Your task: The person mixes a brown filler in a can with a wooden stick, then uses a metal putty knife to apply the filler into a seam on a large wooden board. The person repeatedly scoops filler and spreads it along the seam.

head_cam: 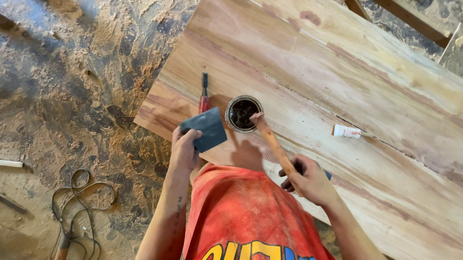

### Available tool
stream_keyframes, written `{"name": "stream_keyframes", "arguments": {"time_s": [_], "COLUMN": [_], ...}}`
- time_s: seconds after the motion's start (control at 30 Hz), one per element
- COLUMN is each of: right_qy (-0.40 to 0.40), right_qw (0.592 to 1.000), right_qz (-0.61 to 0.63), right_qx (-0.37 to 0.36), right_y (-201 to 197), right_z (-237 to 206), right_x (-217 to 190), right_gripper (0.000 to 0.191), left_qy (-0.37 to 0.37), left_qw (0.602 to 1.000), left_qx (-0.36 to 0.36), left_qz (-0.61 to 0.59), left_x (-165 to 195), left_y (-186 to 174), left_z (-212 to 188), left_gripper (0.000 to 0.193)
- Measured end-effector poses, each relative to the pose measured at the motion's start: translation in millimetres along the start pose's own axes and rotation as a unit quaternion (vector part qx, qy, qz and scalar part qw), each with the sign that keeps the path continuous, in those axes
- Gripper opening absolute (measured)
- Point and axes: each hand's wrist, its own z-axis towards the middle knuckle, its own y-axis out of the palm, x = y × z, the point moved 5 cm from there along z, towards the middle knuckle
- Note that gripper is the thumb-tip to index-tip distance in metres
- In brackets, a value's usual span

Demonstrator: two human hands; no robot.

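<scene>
Left hand (184,150) fingers pinching a dark sanding sheet (205,128); right hand (310,180) wrapped round a wooden stick (273,144), tip beyond the fingers in an open tin (243,113).

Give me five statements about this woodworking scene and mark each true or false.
1. The right hand holds a wooden stick whose tip is at the round tin. True.
2. The left hand is empty. False: its fingers hold a dark sheet.
3. The tin stands on the floor. False: it stands on the wooden slab.
4. A small white tube lies on the slab. True.
5. A cable lies on the slab. False: it lies on the dusty floor.
</scene>
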Motion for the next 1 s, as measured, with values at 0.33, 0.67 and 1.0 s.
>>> {"name": "stream_keyframes", "arguments": {"time_s": [0.33, 0.67, 1.0], "right_qy": [-0.184, -0.229, -0.271], "right_qw": [0.979, 0.953, 0.879], "right_qz": [0.037, 0.133, 0.303], "right_qx": [0.081, 0.148, 0.252], "right_y": [-16, -47, -75], "right_z": [-26, -42, -84], "right_x": [-25, -10, 58], "right_gripper": [0.03, 0.035, 0.033], "left_qy": [-0.09, 0.029, 0.048], "left_qw": [0.977, 0.882, 0.998], "left_qx": [-0.192, -0.308, -0.009], "left_qz": [0.025, 0.356, 0.028], "left_x": [35, 36, 13], "left_y": [83, 120, 86], "left_z": [-31, -38, 27], "left_gripper": [0.066, 0.052, 0.033]}}
